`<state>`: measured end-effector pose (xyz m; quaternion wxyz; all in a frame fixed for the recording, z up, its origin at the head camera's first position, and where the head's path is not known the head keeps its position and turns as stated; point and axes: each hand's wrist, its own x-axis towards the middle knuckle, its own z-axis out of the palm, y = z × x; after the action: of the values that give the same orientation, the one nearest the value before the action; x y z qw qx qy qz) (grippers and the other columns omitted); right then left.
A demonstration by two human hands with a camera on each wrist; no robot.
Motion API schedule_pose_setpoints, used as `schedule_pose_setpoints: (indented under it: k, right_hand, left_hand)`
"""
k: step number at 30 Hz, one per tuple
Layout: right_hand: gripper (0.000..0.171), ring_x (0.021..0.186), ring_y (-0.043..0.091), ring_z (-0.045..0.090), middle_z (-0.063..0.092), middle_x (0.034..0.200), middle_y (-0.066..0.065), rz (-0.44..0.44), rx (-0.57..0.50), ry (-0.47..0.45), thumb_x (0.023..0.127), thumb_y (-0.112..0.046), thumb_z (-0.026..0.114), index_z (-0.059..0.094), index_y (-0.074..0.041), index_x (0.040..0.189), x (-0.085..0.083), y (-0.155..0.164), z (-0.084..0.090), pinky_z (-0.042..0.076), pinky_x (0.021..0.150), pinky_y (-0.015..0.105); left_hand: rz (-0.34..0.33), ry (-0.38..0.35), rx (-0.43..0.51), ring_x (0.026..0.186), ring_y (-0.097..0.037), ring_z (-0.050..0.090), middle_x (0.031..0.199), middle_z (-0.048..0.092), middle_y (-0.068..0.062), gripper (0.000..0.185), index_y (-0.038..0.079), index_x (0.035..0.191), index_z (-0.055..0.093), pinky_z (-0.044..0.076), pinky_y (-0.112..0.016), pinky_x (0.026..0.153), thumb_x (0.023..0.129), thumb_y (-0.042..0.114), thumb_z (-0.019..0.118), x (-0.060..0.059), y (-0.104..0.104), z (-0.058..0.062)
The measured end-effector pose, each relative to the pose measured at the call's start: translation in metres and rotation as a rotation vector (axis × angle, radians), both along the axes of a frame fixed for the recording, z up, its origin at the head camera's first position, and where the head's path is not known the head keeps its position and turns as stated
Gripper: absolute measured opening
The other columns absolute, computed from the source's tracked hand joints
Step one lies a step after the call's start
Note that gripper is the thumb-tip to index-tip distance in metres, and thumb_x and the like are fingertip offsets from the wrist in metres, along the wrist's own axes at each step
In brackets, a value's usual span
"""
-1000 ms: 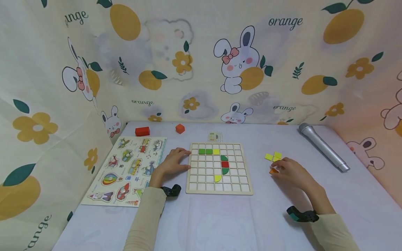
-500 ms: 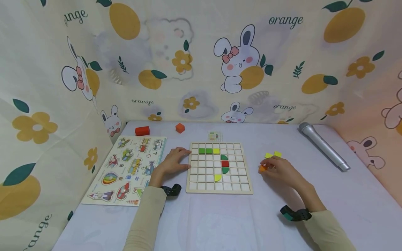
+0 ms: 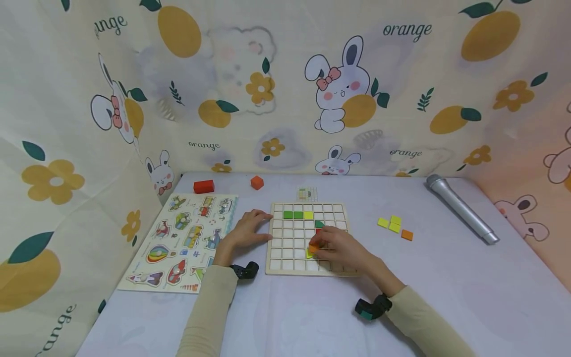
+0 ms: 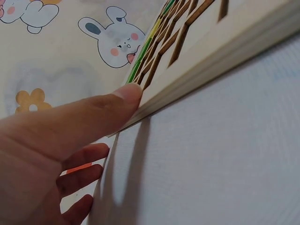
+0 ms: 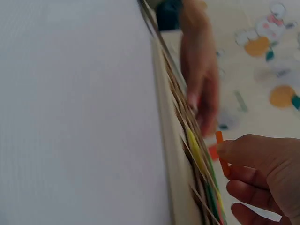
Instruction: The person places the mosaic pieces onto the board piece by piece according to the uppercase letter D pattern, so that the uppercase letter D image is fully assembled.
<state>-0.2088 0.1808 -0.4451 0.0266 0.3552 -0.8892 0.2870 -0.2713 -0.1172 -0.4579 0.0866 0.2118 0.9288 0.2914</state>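
A wooden grid board (image 3: 287, 255) lies in the middle of the table. My left hand (image 3: 247, 230) touches its left edge, with the thumb (image 4: 126, 96) against the rim and the other fingers loosely extended. Thumb and fingers of my right hand (image 3: 345, 249) pinch a thin orange tile (image 5: 224, 168) close over the board's lower middle, beside a yellow rounded tile (image 3: 309, 255). Two green square tiles (image 3: 293, 215) and a yellow square tile (image 3: 308, 215) fill cells in an upper row. A green rounded tile (image 3: 319, 224) shows above my right fingers, which mostly hide the red tile and cover the lower green one.
Several yellow tiles (image 3: 394, 227) and an orange tile (image 3: 407, 235) lie right of the board, with a silver microphone (image 3: 464, 210) beyond. At left is a picture puzzle board (image 3: 184, 221). Behind stand a red block (image 3: 203, 186), an orange-red block (image 3: 256, 182) and a small pattern card (image 3: 306, 194).
My right hand has picked up an orange tile near the yellow tiles and carried it left over the grid board. The left hand stays at the board's edge.
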Motion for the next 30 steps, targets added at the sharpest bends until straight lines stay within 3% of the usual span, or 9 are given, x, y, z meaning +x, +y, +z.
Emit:
schedule_pose_setpoints:
  k: [7, 19, 23, 30]
  right_hand:
    - [0.015, 0.088, 0.008, 0.052, 0.06, 0.096, -0.01, 0.037, 0.007, 0.061, 0.081, -0.023, 0.073, 0.07, -0.019, 0.096, 0.001, -0.025, -0.009, 0.048, 0.074, 0.023]
    - [0.008, 0.09, 0.009, 0.054, 0.064, 0.089, -0.008, 0.065, -0.03, 0.192, 0.078, -0.021, 0.075, 0.07, -0.018, 0.083, -0.001, -0.032, -0.018, 0.045, 0.08, 0.029]
    - [0.007, 0.091, 0.009, 0.054, 0.063, 0.091, -0.008, 0.062, -0.037, 0.182, 0.079, -0.022, 0.075, 0.071, -0.018, 0.083, -0.001, -0.031, -0.018, 0.046, 0.081, 0.029]
    - [0.013, 0.094, 0.008, 0.051, 0.06, 0.097, -0.009, 0.015, -0.064, 0.08, 0.082, -0.023, 0.072, 0.071, -0.018, 0.094, -0.003, -0.018, -0.009, 0.048, 0.078, 0.027]
  left_hand:
    - [0.005, -0.003, 0.007, 0.13, -0.027, 0.032, 0.139, 0.041, -0.008, 0.061, 0.017, 0.136, 0.048, 0.03, -0.046, 0.108, 0.081, 0.031, 0.071, 0.001, 0.001, 0.001]
    - [0.012, -0.004, -0.005, 0.13, -0.027, 0.032, 0.139, 0.041, -0.007, 0.062, 0.018, 0.136, 0.047, 0.03, -0.047, 0.108, 0.081, 0.032, 0.071, 0.001, 0.001, 0.0]
    - [0.011, -0.005, -0.01, 0.13, -0.026, 0.032, 0.139, 0.04, -0.007, 0.062, 0.019, 0.137, 0.047, 0.03, -0.046, 0.108, 0.082, 0.033, 0.071, 0.001, 0.001, 0.001]
    - [0.002, 0.004, -0.011, 0.13, -0.026, 0.032, 0.139, 0.04, -0.007, 0.062, 0.018, 0.137, 0.047, 0.03, -0.046, 0.107, 0.082, 0.033, 0.07, 0.0, 0.0, 0.001]
